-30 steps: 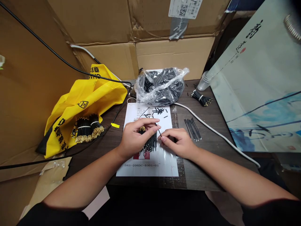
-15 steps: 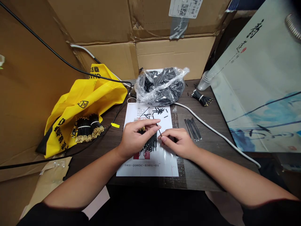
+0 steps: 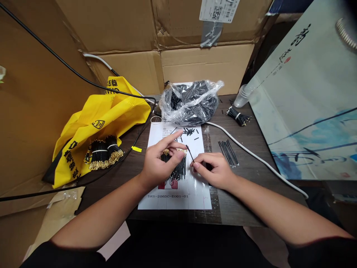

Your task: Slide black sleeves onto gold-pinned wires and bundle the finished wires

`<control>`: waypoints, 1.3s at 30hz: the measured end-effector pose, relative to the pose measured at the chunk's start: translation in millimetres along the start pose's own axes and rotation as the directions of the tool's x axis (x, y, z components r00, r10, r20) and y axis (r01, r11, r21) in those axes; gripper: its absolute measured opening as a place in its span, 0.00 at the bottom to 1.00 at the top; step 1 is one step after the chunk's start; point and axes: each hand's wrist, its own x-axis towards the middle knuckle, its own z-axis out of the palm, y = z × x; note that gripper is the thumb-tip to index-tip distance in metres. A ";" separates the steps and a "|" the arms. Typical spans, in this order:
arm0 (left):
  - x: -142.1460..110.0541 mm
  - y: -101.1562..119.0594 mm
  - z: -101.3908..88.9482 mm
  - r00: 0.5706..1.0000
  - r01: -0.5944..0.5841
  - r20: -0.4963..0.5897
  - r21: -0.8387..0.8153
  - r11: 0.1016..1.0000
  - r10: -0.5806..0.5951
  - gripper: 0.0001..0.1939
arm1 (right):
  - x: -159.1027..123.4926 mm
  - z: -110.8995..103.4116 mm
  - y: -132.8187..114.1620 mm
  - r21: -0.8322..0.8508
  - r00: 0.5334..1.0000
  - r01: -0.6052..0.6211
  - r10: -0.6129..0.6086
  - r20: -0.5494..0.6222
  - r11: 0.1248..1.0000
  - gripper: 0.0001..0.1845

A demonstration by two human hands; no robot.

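My right hand [image 3: 216,169] pinches the lower end of a short black wire [image 3: 190,152] between thumb and fingertips. The wire slants up and left, its upper end close to my left fingertips. My left hand [image 3: 158,158] has its fingers apart, the index finger raised, and grips nothing that I can see. Below and partly behind the left hand lies a pile of black wires [image 3: 177,171] with gold-coloured ends, on a printed sheet [image 3: 178,203]. Several small black tubes [image 3: 191,132] are scattered on the sheet beyond my hands.
A clear plastic bag [image 3: 192,106] full of black pieces stands behind the sheet. Loose black wires [image 3: 228,153] and a banded bundle [image 3: 238,116] lie right. Left, banded wire bundles [image 3: 103,152] rest on a yellow bag [image 3: 83,115]. A white cable [image 3: 251,152] crosses the table.
My left fingers have opened off the wire's upper end, with the index finger lifting. My right hand still holds the wire and has barely moved.
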 end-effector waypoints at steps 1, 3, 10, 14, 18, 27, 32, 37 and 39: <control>-0.5 -0.2 -0.7 1.000 0.014 -0.019 -0.014 1.000 -0.014 0.27 | -0.5 -4.4 -3.2 -0.025 1.000 0.011 -0.011 -0.012 1.000 0.09; -0.2 0.3 -2.6 0.998 0.026 -0.062 -0.004 1.000 -0.026 0.26 | -2.1 -18.1 -11.3 -0.112 0.998 0.024 -0.029 -0.051 0.993 0.09; 6.6 5.9 -5.0 0.994 -0.063 0.105 0.651 0.756 -0.007 0.12 | -29.4 -84.9 -14.1 -0.753 0.984 -0.166 0.156 -0.085 0.637 0.18; 5.8 4.7 -0.3 0.951 -0.167 0.274 0.849 0.502 -0.146 0.16 | -49.1 -101.0 6.4 -0.906 0.963 -0.204 0.241 -0.118 0.371 0.19; 6.1 1.1 -1.7 0.933 -0.147 0.259 0.908 0.392 -0.249 0.20 | -54.6 -103.3 19.5 -0.925 0.943 -0.220 0.310 -0.120 0.309 0.18; 8.7 -1.6 -8.1 0.897 -0.105 0.240 0.932 0.347 -0.371 0.25 | -53.8 -103.5 27.3 -0.929 0.906 -0.214 0.417 -0.072 0.304 0.21; 7.7 -0.7 -6.9 0.889 -0.134 0.266 0.930 0.343 -0.373 0.22 | -36.4 -100.2 18.7 -0.902 0.939 -0.223 0.330 -0.097 0.369 0.19; 10.0 2.5 -7.6 0.875 -0.115 0.266 0.926 0.360 -0.405 0.19 | 8.5 -71.1 10.5 -0.820 0.980 -0.104 0.201 0.014 0.562 0.12; 11.5 3.4 -8.1 0.874 -0.085 0.254 0.919 0.384 -0.415 0.20 | 27.6 -54.8 11.8 -0.811 0.982 -0.064 0.182 0.053 0.581 0.12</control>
